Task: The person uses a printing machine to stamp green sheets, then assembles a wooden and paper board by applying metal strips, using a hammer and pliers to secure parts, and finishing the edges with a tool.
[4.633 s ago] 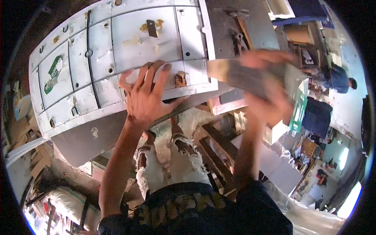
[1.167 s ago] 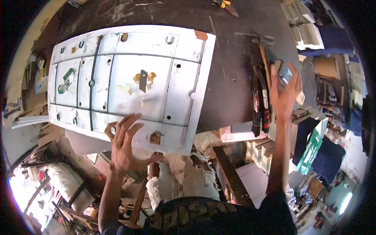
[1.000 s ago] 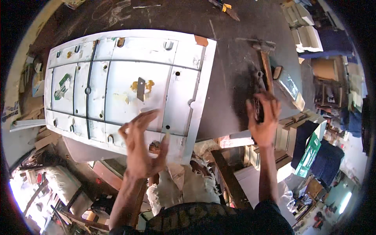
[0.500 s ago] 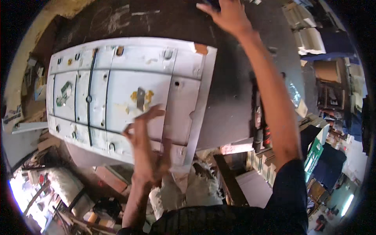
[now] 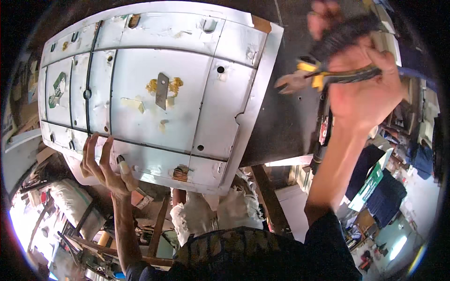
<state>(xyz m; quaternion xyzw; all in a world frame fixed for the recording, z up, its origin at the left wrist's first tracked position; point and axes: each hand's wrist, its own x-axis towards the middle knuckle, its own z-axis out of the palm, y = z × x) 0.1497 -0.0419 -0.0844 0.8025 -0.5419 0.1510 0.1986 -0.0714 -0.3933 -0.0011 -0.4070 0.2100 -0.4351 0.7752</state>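
A large white panel (image 5: pixel 154 122) lies tilted on a dark work surface (image 5: pixel 267 126), its face crossed by dark grooves and dotted with holes and slots. A small grey metal plate (image 5: pixel 161 91) sits mid-panel amid yellow-brown residue. My left hand (image 5: pixel 108 171) rests at the panel's near left edge, fingers spread over its surface. Off the panel's right side, my right hand (image 5: pixel 361 98) grips pliers (image 5: pixel 295 82) with yellow and black handles, jaws pointing left. A dark, bristly-looking object (image 5: pixel 347 35) is at the same hand's fingers, smeared by motion.
Below the panel stand a wooden bar (image 5: pixel 269 201) and pale torn material (image 5: pixel 239 210). A white sack (image 5: pixel 72 201) lies among clutter at lower left. Dark cloth (image 5: pixel 386 196) and a green-and-white box (image 5: pixel 368 187) are at right.
My left hand has moved left and down onto the panel's near edge. My right hand has come back nearer, now showing the pliers. The panel appears larger and higher in view.
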